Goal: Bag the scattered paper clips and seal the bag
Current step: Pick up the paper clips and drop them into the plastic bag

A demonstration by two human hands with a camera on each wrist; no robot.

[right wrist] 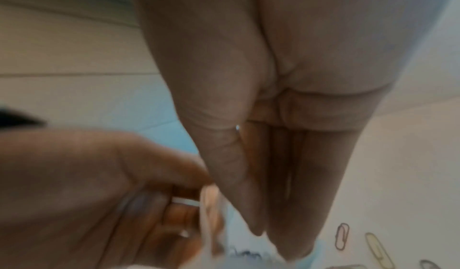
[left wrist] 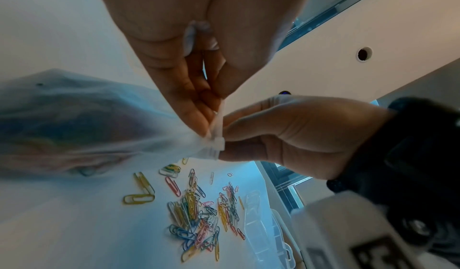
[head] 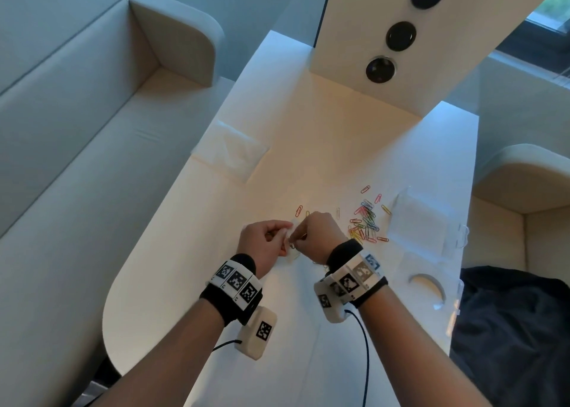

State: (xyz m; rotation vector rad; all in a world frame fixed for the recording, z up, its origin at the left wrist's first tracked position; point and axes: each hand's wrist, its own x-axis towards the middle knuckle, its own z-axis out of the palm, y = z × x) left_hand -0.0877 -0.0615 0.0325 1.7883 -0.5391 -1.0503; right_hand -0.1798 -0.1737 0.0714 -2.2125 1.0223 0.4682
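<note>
A small clear zip bag (head: 293, 252) hangs between my hands above the white table (head: 308, 144). In the left wrist view the bag (left wrist: 87, 119) shows coloured clips blurred inside it. My left hand (head: 285, 240) pinches the bag's rim from the left; its fingertips (left wrist: 204, 123) hold the zip strip. My right hand (head: 298, 237) pinches the same rim from the right, thumb and fingers (right wrist: 286, 234) pressed together. A pile of coloured paper clips (head: 367, 224) lies on the table to the right of my hands, seen closer as the clip pile (left wrist: 199, 214). A red clip (head: 298, 211) lies just beyond my hands.
A clear plastic box (head: 422, 221) sits right of the clips, near the table's right edge. A flat clear bag or sheet (head: 231, 153) lies at the table's left edge. A white post with round dark buttons (head: 401, 36) stands at the far end. Dark cloth (head: 509, 329) lies at the right.
</note>
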